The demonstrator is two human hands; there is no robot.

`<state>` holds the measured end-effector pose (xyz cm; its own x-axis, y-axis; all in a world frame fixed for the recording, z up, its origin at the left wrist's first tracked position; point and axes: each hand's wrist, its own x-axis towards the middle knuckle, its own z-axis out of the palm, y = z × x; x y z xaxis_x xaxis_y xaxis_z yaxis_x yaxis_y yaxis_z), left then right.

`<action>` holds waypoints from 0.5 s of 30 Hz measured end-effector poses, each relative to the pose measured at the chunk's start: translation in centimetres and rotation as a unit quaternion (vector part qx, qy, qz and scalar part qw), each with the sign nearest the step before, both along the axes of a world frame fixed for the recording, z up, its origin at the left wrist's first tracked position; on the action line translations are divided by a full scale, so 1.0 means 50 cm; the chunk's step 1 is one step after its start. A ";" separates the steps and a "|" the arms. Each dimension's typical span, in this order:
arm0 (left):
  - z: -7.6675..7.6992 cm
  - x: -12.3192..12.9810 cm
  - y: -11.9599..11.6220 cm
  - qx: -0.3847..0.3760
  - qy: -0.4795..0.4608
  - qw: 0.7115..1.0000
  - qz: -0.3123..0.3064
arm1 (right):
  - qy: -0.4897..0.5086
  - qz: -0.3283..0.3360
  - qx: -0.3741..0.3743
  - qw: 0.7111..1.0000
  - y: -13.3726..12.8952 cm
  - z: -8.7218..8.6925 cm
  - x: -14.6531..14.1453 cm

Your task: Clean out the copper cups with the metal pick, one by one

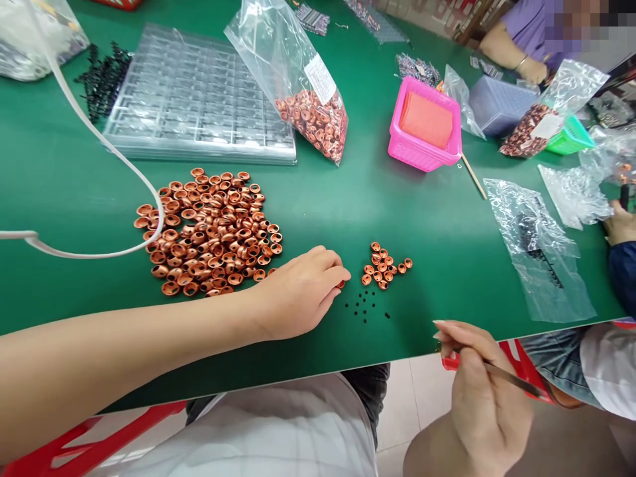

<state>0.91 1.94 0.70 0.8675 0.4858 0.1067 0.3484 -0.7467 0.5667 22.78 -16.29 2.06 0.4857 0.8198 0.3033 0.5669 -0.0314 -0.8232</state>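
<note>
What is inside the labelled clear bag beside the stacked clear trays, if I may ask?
The clear bag holds many copper-coloured cup-shaped beads, gathered at its lower end. Its white label covers whatever lies behind it, and beads deeper in are hidden by those in front.

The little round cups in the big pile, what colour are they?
The cups are shiny copper-orange, and the head view shows them best.

Most of the view is filled by a green worktop (pixel 332 199), on whose smooth surface a soft, pale shine of light is reflected. Below its near edge, a floor (pixel 400 404) of pale tiles is seen, and parts of red chairs (pixel 149 421) are shown at left and right. At the top, a brownish structure (pixel 450 16) is partly seen, too blurred to be identified.
</note>
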 end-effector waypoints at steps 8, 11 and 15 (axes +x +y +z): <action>0.061 -0.029 -0.023 0.054 0.001 0.998 -0.019 | -0.301 0.084 -0.150 0.938 -0.013 -0.044 -0.023; 0.090 -0.053 -0.064 0.046 -0.012 0.997 -0.059 | -0.353 0.089 -0.165 0.917 -0.006 -0.058 -0.043; 0.114 -0.099 -0.140 -0.057 0.024 0.991 -0.123 | -0.375 0.136 -0.167 0.902 0.016 -0.051 -0.072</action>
<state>-4.04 -5.06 6.38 0.9637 0.2663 0.0199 0.1925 -0.7441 0.6398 19.19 -15.47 -0.51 0.0146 0.9841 0.1770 0.9842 0.0171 -0.1761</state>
